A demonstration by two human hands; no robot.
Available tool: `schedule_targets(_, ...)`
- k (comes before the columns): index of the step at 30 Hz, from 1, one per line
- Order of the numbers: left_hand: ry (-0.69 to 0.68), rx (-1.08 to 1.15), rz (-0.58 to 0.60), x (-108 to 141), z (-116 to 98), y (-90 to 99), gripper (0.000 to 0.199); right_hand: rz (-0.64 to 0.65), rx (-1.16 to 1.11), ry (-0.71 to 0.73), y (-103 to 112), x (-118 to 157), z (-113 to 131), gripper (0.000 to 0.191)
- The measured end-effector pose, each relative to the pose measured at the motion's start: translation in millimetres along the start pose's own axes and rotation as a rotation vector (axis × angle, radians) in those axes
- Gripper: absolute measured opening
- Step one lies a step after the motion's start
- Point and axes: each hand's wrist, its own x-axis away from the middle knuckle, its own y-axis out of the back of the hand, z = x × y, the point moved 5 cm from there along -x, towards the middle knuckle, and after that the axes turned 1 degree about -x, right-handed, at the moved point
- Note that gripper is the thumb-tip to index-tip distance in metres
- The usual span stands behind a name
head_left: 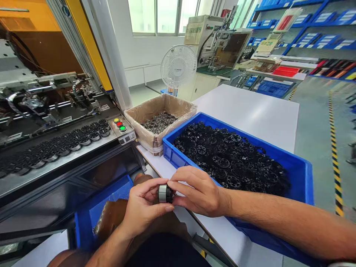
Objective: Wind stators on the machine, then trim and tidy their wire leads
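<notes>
A small round part [163,193], with a silvery metal band and a black toothed side, is held between both hands near the lower middle. My left hand [144,204] grips its band from the left, thumb below and index finger above. From the right, the fingertips of my right hand [196,191] press on the black side. Behind my right hand stands a blue bin [304,174] heaped with black round parts [222,162].
A plastic-lined carton [155,142] holds metal parts. At left, rows of black parts [75,144] line a machine ledge beside a button panel [119,126]. A white fan [178,66] stands behind. Another blue bin [80,226] sits low at left.
</notes>
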Motion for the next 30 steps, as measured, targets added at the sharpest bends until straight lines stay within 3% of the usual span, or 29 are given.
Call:
schedule_targets(22, 0.14, 0.003, 0.057, -0.2, 2.8, -0.2, 0.05, 0.085, 0.193, 0.106, 1.8, -1.3, 6.0, 0.033)
schedule_targets(30, 0.177, -0.004, 0.051, 0.8, 3.0, 2.6, 0.049, 0.1, 0.156, 0.128, -0.3, -2.1, 5.2, 0.03)
